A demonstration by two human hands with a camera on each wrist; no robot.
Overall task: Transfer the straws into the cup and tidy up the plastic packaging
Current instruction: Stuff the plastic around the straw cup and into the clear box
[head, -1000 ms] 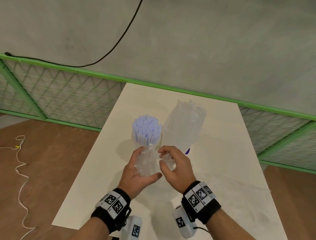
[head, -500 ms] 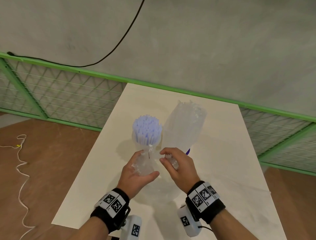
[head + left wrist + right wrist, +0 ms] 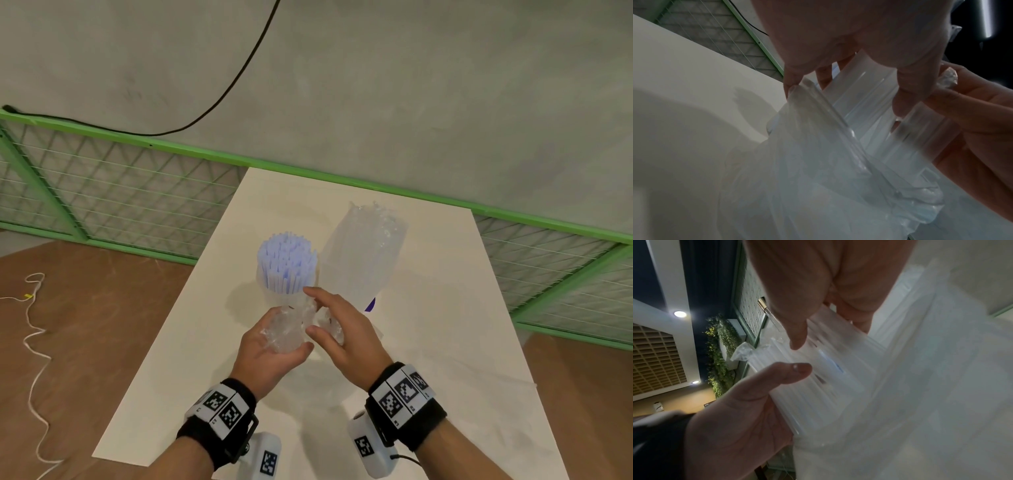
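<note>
The left hand [image 3: 270,349] curls around crumpled clear plastic packaging [image 3: 287,329], thumb underneath. The right hand [image 3: 346,332], fingers loosely extended, touches the same plastic from the other side. Just beyond both hands stands the cup [image 3: 274,294] holding upright straws [image 3: 286,262].

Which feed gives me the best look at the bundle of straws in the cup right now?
The head view: the straws stand upright in the cup, tops fully visible beyond both hands. The left wrist view shows only a few blurred straw shafts behind the plastic packaging; the right wrist view shows them smeared by motion blur.
</note>
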